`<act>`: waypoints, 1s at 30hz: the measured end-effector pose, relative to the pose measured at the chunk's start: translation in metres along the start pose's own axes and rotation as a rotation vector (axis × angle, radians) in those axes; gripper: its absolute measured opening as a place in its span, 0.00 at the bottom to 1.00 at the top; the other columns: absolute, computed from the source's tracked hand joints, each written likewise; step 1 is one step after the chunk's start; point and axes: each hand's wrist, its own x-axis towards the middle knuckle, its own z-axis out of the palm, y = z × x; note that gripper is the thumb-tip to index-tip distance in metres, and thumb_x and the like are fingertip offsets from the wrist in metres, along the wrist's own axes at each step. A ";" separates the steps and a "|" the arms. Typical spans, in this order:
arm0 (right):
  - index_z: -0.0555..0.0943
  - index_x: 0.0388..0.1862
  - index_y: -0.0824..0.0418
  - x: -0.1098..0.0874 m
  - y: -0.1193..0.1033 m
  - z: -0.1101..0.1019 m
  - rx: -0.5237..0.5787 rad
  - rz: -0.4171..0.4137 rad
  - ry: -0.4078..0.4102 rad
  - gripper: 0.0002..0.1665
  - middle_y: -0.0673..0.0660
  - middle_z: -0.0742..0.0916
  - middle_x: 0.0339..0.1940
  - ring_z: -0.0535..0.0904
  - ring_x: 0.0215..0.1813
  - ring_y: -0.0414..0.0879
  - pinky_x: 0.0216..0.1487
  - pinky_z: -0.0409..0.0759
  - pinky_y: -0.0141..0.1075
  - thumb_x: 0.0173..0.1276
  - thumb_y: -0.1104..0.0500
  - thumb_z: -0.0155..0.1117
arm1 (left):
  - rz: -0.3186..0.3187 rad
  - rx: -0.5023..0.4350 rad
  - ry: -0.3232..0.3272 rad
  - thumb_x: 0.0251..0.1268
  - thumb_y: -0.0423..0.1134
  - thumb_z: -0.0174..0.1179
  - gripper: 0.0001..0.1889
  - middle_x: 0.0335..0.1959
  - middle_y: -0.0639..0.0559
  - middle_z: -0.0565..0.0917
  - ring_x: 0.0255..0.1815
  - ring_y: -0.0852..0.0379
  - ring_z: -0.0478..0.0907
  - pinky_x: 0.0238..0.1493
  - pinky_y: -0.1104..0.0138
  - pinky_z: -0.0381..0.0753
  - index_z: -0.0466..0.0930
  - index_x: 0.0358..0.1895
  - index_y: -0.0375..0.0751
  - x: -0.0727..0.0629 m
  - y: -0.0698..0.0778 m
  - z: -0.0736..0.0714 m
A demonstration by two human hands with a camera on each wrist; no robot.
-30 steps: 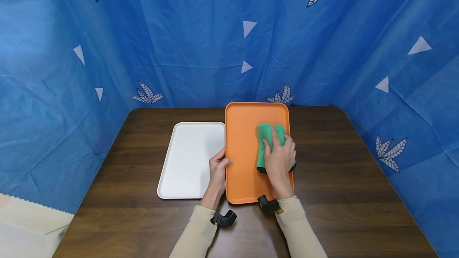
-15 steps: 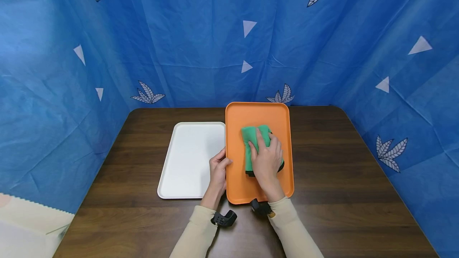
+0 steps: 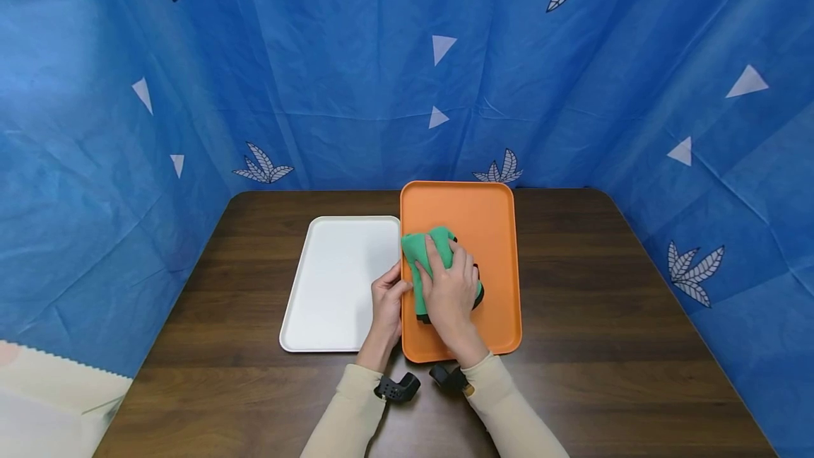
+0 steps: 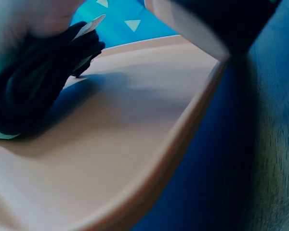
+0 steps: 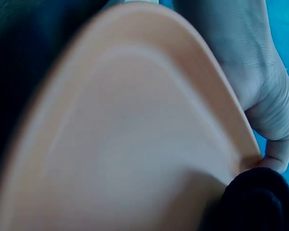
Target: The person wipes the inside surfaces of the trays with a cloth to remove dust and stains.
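Observation:
My left hand (image 3: 385,306) holds the left rim of an orange tray (image 3: 499,302), thumb over the edge and fingers beneath. On the tray's left half, my right hand (image 3: 450,302) grips a folded green cloth (image 3: 420,249) with black edging and presses it against the surface. Its index finger and thumb lie spread on top, while the other fingers bend round the right side. From the left wrist, the cloth's dark folded edge (image 4: 33,91) shows over the tray floor (image 4: 111,159). The right wrist view has the left thumb (image 5: 278,154) at the rim, close to the cloth.
A white tray (image 3: 337,281) lies on the brown wooden table (image 3: 604,316), just left of the orange one, whose rim overlaps its right edge in the head view. Blue patterned curtain (image 3: 356,76) surrounds the table at the back and sides.
My right hand has slid the green cloth leftward across the orange tray, from its right side to the left rim. The left hand and both trays stay where they were.

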 end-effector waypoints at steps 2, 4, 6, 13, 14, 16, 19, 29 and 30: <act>0.80 0.62 0.52 0.000 0.000 0.000 0.001 0.002 -0.001 0.29 0.68 0.80 0.51 0.77 0.48 0.60 0.39 0.74 0.47 0.60 0.50 0.73 | -0.002 0.003 0.004 0.55 0.21 0.51 0.29 0.60 0.38 0.80 0.48 0.60 0.83 0.44 0.70 0.83 0.72 0.65 0.30 0.000 -0.001 0.000; 0.80 0.62 0.52 0.000 -0.001 0.000 0.002 0.003 0.003 0.29 0.68 0.80 0.51 0.77 0.47 0.60 0.39 0.74 0.47 0.60 0.50 0.73 | -0.003 0.011 0.008 0.57 0.22 0.52 0.28 0.58 0.38 0.81 0.47 0.60 0.84 0.44 0.70 0.84 0.72 0.64 0.30 0.001 -0.001 0.000; 0.80 0.62 0.52 0.000 -0.001 0.000 0.005 0.006 0.005 0.30 0.68 0.80 0.51 0.77 0.47 0.60 0.39 0.74 0.47 0.60 0.50 0.73 | -0.003 0.022 0.014 0.59 0.23 0.53 0.26 0.57 0.38 0.81 0.46 0.60 0.84 0.43 0.70 0.84 0.73 0.64 0.30 0.001 -0.003 -0.001; 0.81 0.61 0.53 -0.002 0.001 0.000 0.016 0.020 0.009 0.29 0.68 0.80 0.51 0.77 0.47 0.60 0.39 0.74 0.47 0.60 0.50 0.73 | 0.058 0.135 0.052 0.66 0.31 0.60 0.19 0.52 0.40 0.84 0.41 0.63 0.83 0.40 0.73 0.83 0.78 0.60 0.32 0.002 -0.004 -0.002; 0.81 0.61 0.53 -0.002 0.001 0.000 0.017 0.021 0.006 0.29 0.68 0.80 0.51 0.77 0.47 0.60 0.39 0.74 0.47 0.60 0.50 0.73 | 0.072 0.161 0.059 0.67 0.32 0.61 0.19 0.52 0.41 0.85 0.40 0.64 0.82 0.39 0.73 0.83 0.78 0.59 0.32 0.002 -0.004 -0.002; 0.80 0.62 0.53 -0.002 0.001 0.000 0.015 0.020 0.000 0.29 0.68 0.80 0.52 0.76 0.47 0.60 0.39 0.74 0.47 0.61 0.50 0.72 | 0.107 0.205 0.065 0.68 0.34 0.61 0.17 0.51 0.40 0.85 0.39 0.64 0.82 0.37 0.74 0.82 0.79 0.58 0.33 0.002 -0.005 -0.002; 0.80 0.62 0.53 -0.003 0.002 0.001 0.016 0.015 -0.003 0.29 0.68 0.80 0.52 0.76 0.47 0.60 0.39 0.74 0.47 0.61 0.51 0.72 | 0.161 0.249 0.067 0.68 0.32 0.59 0.16 0.50 0.36 0.85 0.37 0.65 0.81 0.35 0.74 0.82 0.80 0.57 0.32 0.002 -0.005 -0.002; 0.80 0.62 0.53 -0.005 0.006 0.004 0.023 -0.006 0.024 0.29 0.69 0.81 0.51 0.77 0.45 0.59 0.37 0.73 0.47 0.60 0.52 0.73 | 0.306 0.345 0.073 0.68 0.28 0.58 0.14 0.38 0.27 0.83 0.29 0.67 0.76 0.29 0.77 0.76 0.80 0.53 0.24 -0.011 0.014 0.010; 0.80 0.61 0.53 -0.006 0.006 0.004 0.024 -0.005 0.027 0.29 0.68 0.81 0.51 0.77 0.45 0.59 0.37 0.74 0.47 0.60 0.52 0.73 | 0.326 0.360 0.073 0.67 0.28 0.58 0.14 0.37 0.27 0.83 0.28 0.67 0.75 0.28 0.77 0.75 0.80 0.52 0.23 -0.011 0.013 0.010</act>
